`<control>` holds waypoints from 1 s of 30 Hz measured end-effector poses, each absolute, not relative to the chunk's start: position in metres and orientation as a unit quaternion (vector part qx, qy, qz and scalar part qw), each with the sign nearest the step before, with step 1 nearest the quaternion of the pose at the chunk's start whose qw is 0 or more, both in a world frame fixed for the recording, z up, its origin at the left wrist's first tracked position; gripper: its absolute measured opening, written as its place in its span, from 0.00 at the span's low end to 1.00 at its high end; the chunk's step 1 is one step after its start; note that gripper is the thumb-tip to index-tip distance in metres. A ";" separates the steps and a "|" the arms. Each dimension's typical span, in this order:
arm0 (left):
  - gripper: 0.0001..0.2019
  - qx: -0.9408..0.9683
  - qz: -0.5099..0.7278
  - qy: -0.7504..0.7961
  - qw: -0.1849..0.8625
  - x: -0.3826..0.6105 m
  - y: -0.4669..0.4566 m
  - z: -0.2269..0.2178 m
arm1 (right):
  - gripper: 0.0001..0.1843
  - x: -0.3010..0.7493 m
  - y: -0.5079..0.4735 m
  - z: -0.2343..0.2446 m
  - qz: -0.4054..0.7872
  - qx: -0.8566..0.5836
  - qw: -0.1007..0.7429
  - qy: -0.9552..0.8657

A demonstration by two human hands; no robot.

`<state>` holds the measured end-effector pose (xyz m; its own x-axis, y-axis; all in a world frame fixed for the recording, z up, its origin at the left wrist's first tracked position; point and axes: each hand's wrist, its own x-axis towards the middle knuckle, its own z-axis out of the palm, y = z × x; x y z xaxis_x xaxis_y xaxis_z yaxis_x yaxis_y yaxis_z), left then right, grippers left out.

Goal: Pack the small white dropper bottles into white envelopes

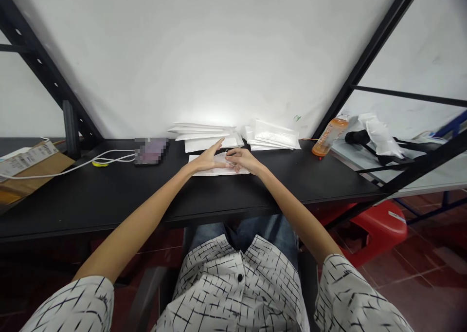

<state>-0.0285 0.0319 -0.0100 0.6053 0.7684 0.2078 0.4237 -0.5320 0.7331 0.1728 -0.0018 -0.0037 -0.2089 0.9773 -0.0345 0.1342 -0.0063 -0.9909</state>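
Observation:
A white flat packet (204, 172) lies on the black table (109, 191) in front of me. My left hand (208, 157) rests flat on it with fingers stretched out, the index pointing towards the stacks behind. My right hand (242, 159) lies on the packet's right end with fingers curled in a pinch on its edge. Behind the hands are two piles of similar white packets, one at centre (204, 133) and one to the right (272, 135).
A phone (151, 151) with a white cable (105, 157) lies left of the piles. A cardboard box (29, 169) sits at far left. An orange bottle (330, 136) stands at the right; beyond it a black tool and white bag (375, 135). A red stool (379, 225) stands below right.

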 end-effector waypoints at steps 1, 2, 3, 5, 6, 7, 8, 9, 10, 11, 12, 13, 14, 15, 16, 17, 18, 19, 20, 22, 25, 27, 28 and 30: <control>0.50 0.825 0.272 0.372 0.326 -0.032 0.034 -0.008 | 0.18 0.173 -0.003 -0.003 0.520 -0.477 0.401 -0.584; 0.43 0.816 0.282 0.390 0.319 -0.034 0.036 -0.007 | 0.18 0.173 -0.003 -0.003 0.517 -0.472 0.396 -0.594; 0.36 0.808 0.290 0.409 0.308 -0.037 0.038 -0.007 | 0.19 0.174 -0.004 -0.003 0.513 -0.467 0.388 -0.607; 0.28 0.799 0.295 0.445 0.277 -0.040 0.043 -0.008 | 0.21 0.174 -0.005 -0.003 0.499 -0.456 0.373 -0.636; 0.27 0.799 0.288 0.458 0.261 -0.040 0.045 -0.010 | 0.21 0.174 -0.004 -0.004 0.492 -0.451 0.366 -0.648; 0.26 0.803 0.278 0.467 0.245 -0.040 0.047 -0.011 | 0.22 0.174 -0.004 -0.005 0.487 -0.446 0.363 -0.657; 0.25 0.809 0.266 0.472 0.230 -0.040 0.047 -0.013 | 0.22 0.174 -0.004 -0.006 0.484 -0.441 0.362 -0.663; 0.24 0.816 0.257 0.473 0.213 -0.039 0.048 -0.014 | 0.22 0.174 -0.003 -0.007 0.481 -0.438 0.363 -0.667; 0.23 0.823 0.251 0.471 0.196 -0.038 0.048 -0.015 | 0.22 0.175 -0.003 -0.008 0.479 -0.437 0.365 -0.668; 0.22 0.828 0.248 0.468 0.182 -0.038 0.048 -0.016 | 0.22 0.175 -0.002 -0.008 0.478 -0.438 0.367 -0.667; 0.22 0.832 0.247 0.466 0.172 -0.037 0.047 -0.017 | 0.23 0.176 -0.002 -0.008 0.481 -0.439 0.368 -0.664; 0.22 0.834 0.246 0.465 0.165 -0.037 0.047 -0.018 | 0.23 0.176 -0.003 -0.008 0.486 -0.439 0.370 -0.659; 0.22 0.836 0.244 0.465 0.162 -0.038 0.047 -0.018 | 0.24 0.178 -0.003 -0.007 0.494 -0.437 0.374 -0.652; 0.22 0.836 0.240 0.467 0.162 -0.039 0.047 -0.019 | 0.25 0.180 -0.003 -0.005 0.502 -0.433 0.383 -0.643; 0.23 0.835 0.237 0.468 0.163 -0.041 0.047 -0.021 | 0.25 0.182 -0.003 -0.003 0.509 -0.427 0.396 -0.634; 0.23 0.836 0.235 0.469 0.162 -0.043 0.047 -0.022 | 0.25 0.186 -0.002 -0.002 0.512 -0.421 0.412 -0.625; 0.23 0.838 0.233 0.468 0.157 -0.045 0.047 -0.023 | 0.25 0.191 -0.002 0.000 0.510 -0.417 0.431 -0.617; 0.23 0.841 0.231 0.467 0.148 -0.047 0.046 -0.024 | 0.24 0.196 -0.001 0.002 0.503 -0.418 0.450 -0.608; 0.24 0.844 0.229 0.465 0.137 -0.049 0.044 -0.025 | 0.24 0.203 0.001 0.004 0.493 -0.424 0.467 -0.600; 0.26 0.849 0.222 0.464 0.119 -0.052 0.040 -0.026 | 0.22 0.219 0.004 0.006 0.465 -0.450 0.496 -0.579; 0.35 0.854 0.200 0.468 0.108 -0.052 0.033 -0.024 | 0.18 0.243 0.011 0.005 0.419 -0.502 0.520 -0.550; 0.38 0.856 0.185 0.473 0.097 -0.048 0.029 -0.022 | 0.15 0.254 0.015 0.003 0.389 -0.535 0.524 -0.536; 0.37 0.855 0.179 0.478 0.088 -0.046 0.028 -0.022 | 0.14 0.257 0.017 0.001 0.374 -0.550 0.523 -0.533; 0.35 0.849 0.173 0.495 0.069 -0.041 0.028 -0.021 | 0.12 0.260 0.019 -0.002 0.346 -0.574 0.515 -0.534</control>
<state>-0.0405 0.0284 -0.0207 0.4494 0.8642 0.2262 0.8165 -0.5001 0.2886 0.2602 0.0189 -0.0024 0.1906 0.9698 0.1522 0.2569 0.1004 -0.9612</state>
